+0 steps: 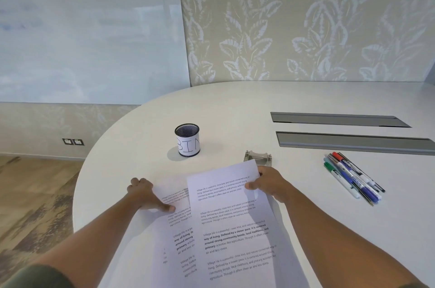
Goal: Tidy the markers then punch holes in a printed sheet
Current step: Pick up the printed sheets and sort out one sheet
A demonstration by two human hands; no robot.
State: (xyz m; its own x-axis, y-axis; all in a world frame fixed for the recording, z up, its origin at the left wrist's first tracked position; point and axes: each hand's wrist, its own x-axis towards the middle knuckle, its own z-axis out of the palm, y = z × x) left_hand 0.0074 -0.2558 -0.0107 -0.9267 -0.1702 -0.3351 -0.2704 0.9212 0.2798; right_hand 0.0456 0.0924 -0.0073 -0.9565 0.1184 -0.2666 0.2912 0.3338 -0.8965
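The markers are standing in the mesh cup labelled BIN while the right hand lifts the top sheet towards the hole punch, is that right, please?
Not quite: in the head view the markers lie loose on the table, right of the hole punch. The mesh cup holds none. The right hand does hold the top sheet.

The hole punch (258, 157) is partly hidden by the top sheet (235, 217); both sheets are cut off at the bottom edge.

White table (235, 108), 2 grey slots (339, 119), wall sockets (73, 141).
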